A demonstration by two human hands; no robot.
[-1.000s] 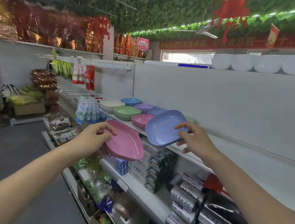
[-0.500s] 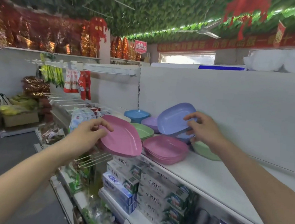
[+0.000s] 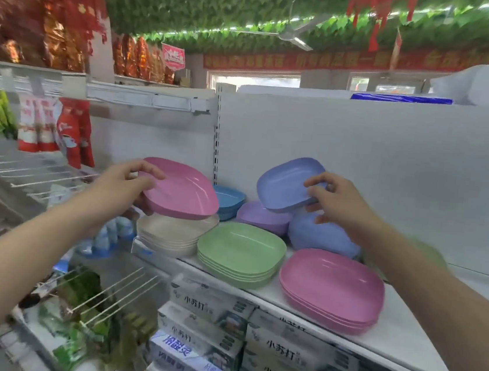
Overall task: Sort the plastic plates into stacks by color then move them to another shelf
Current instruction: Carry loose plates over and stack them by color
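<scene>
Two plates are shown carried to the sorted stacks on the white shelf [image 3: 397, 334]. Compared with a second earlier, both plates have been brought from in front of the shelf edge to positions above the stacks, and the stacks now lie close beneath the hands. The pink plate [image 3: 180, 190] is grasped at its rim in the grip of the left hand [image 3: 121, 185] and is held over the cream stack [image 3: 170, 233], well apart from the pink stack [image 3: 332, 290]. The periwinkle plate [image 3: 287, 184] is pinched at its edge by the right hand [image 3: 337, 203], tilted, just above the periwinkle stack [image 3: 322, 237]. The green stack [image 3: 241, 253] stands between. Matching by color is judged nearly complete for the periwinkle plate; the pink plate must yet be carried across to its stack.
</scene>
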